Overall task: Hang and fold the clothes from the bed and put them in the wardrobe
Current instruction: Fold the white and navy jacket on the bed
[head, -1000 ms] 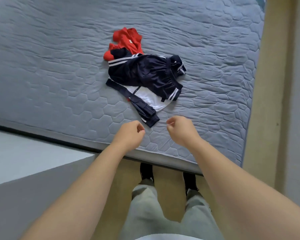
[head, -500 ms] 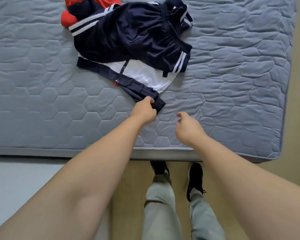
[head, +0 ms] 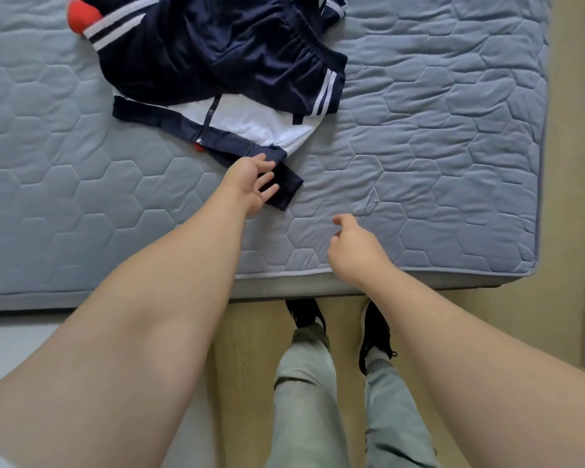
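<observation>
A heap of clothes lies on the grey-blue quilted mattress. On top are navy shorts with white stripes. Under them is a white and navy garment whose navy end reaches toward me. A bit of red cloth shows at the top left. My left hand lies over the navy end with its fingers spread, touching the cloth. My right hand hovers over bare mattress to the right, its fingers loosely curled, holding nothing.
The mattress's front edge runs right in front of my legs and black shoes on the yellowish floor. A beige wall or frame rises on the right. Pale grey floor is at the lower left.
I have leaned closer to the bed. My left hand went forward onto the garment's navy end and its fingers have spread; my right hand followed and stayed empty.
</observation>
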`<move>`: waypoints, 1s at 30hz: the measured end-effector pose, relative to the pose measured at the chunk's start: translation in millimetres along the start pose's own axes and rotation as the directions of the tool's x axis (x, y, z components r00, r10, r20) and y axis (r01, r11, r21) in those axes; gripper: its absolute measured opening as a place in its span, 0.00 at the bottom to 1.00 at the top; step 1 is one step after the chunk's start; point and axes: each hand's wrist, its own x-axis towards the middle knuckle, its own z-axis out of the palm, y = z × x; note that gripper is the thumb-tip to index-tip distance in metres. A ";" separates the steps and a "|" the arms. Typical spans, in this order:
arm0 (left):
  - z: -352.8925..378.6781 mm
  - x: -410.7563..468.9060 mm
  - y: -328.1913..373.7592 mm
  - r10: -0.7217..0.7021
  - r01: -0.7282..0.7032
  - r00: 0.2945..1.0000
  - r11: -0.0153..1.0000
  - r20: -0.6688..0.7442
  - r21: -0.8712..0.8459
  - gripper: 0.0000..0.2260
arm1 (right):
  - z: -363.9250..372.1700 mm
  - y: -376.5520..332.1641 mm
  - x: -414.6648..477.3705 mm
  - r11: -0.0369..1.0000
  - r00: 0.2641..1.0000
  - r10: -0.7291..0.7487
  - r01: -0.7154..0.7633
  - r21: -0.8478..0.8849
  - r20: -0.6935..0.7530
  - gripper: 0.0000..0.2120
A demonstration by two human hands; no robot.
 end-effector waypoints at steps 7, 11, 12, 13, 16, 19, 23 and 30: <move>11.1 -47.2 3.4 0.113 -0.111 0.994 0.955 0.010 0.274 0.09 | -15.1 -10.3 -38.2 0.999 0.999 -0.042 0.042 0.014 -0.019 0.24; 15.1 -50.9 -2.5 0.042 -0.045 0.999 0.956 0.016 0.288 0.22 | -17.1 -8.4 -47.7 0.999 0.999 -0.048 0.048 0.015 -0.024 0.24; 15.4 -49.4 -4.5 0.031 -0.033 0.999 0.959 0.012 0.283 0.24 | -16.4 -7.3 -47.1 0.999 0.999 -0.044 0.044 0.020 -0.023 0.24; 16.1 -47.1 -6.2 0.025 -0.026 1.000 0.960 0.007 0.279 0.25 | -14.8 -5.9 -45.5 0.999 0.999 -0.039 0.040 0.028 -0.023 0.25; 19.2 -31.3 -10.1 0.014 -0.012 1.000 0.975 -0.010 0.220 0.25 | -7.3 -1.3 -33.8 0.998 0.999 -0.031 0.033 0.049 -0.027 0.25; 21.5 -9.4 -11.0 -0.003 0.007 0.999 0.994 -0.035 0.111 0.26 | 0.0 2.7 -17.8 0.997 0.999 -0.041 0.043 0.065 -0.036 0.24; 21.6 21.9 -13.9 -0.049 0.040 0.992 0.996 -0.117 -0.080 0.29 | 7.2 12.8 2.6 0.995 0.999 -0.034 0.037 0.088 -0.034 0.24; 21.0 5.4 -12.3 0.063 -0.077 0.985 0.994 -0.160 -0.080 0.13 | -1.7 22.4 -7.3 0.992 0.999 -0.010 0.015 0.122 -0.038 0.23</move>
